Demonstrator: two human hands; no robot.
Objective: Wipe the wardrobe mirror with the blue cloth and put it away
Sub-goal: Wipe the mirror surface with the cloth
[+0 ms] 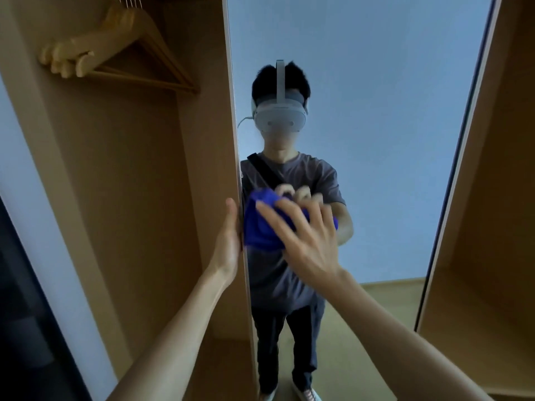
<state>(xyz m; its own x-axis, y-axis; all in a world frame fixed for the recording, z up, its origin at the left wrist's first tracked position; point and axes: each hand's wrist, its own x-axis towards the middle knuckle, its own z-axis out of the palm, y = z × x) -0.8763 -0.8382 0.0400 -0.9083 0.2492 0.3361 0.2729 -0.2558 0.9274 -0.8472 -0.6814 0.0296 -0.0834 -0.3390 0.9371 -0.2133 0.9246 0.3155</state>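
Observation:
The tall wardrobe mirror (390,140) fills the middle of the view, mounted on an open wooden door. My right hand (307,238) presses the bunched blue cloth (260,224) flat against the glass near the mirror's left edge, at about chest height. Fingers are spread over the cloth. My left hand (230,241) grips the door's left edge (240,169), with its fingers hidden behind the door. The mirror reflects a person wearing a headset.
Several wooden hangers (115,53) hang at the top of the open wardrobe compartment (130,198) on the left. Another wooden compartment (492,227) stands to the right of the mirror. A dark object sits at the bottom left.

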